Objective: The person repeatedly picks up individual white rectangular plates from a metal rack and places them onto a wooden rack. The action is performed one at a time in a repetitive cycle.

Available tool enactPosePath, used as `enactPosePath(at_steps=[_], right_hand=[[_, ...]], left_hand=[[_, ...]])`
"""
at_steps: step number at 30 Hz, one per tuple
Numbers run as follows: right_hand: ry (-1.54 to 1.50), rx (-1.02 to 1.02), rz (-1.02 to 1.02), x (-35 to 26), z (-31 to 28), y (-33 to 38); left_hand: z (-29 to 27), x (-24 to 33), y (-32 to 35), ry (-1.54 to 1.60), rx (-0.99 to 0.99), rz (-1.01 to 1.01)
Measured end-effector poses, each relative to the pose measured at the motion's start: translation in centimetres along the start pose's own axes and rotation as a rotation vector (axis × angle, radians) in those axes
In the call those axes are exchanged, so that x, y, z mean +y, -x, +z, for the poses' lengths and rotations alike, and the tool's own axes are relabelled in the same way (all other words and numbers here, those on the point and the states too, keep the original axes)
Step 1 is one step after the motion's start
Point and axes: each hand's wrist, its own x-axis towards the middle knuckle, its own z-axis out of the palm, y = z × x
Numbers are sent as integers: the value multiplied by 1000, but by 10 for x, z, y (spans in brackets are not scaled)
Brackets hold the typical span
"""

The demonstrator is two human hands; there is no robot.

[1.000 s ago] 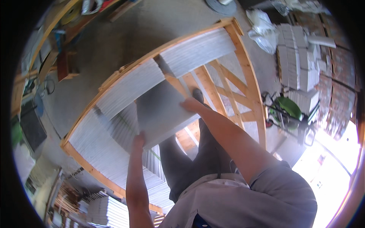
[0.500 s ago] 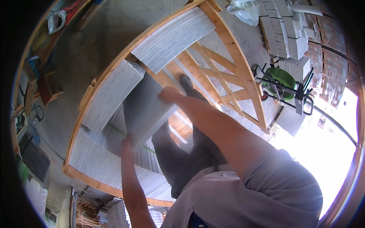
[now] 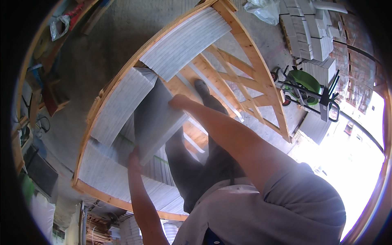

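A thick grey rectangular slab (image 3: 153,116) with a dark flat face and a paler long side is held between my two hands inside a wooden crate (image 3: 83,188). My right hand (image 3: 179,102) grips its far end, fingers closed round the edge. At the near left corner, my left hand (image 3: 134,157) is closed on it, fingers partly hidden. Beyond the slab stands a row of pale sheets (image 3: 122,107) packed on edge. Another row of pale sheets (image 3: 185,43) fills the crate's far corner. Whether the slab is one piece or several pressed together, I cannot tell.
My legs stand inside the crate, one shoe (image 3: 200,86) near its slatted wooden floor (image 3: 216,81). A hand cart with a green round part (image 3: 304,83) stands outside at the right. White boxes (image 3: 300,32) are piled behind it. Wooden pieces (image 3: 53,98) lie along the left.
The slab and both hands have barely moved. The whole view has shifted slightly, with the crate a little to the right and lower.
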Motion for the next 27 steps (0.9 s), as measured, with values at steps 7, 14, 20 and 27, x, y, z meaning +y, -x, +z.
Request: enactPosePath(at_steps=[7,14,20,27], right_hand=[[-840,451,-121,12,1,26],[-2022,115,184,-35,-37,59],[-1817,90,230,-30,-8,33],[-1675,66,20,48,60,40]], left_hand=[[12,18,48,552,200,252],[71,53,81,609,376,731],[75,77,54,586,652,714],[83,76,41,435,615,840]])
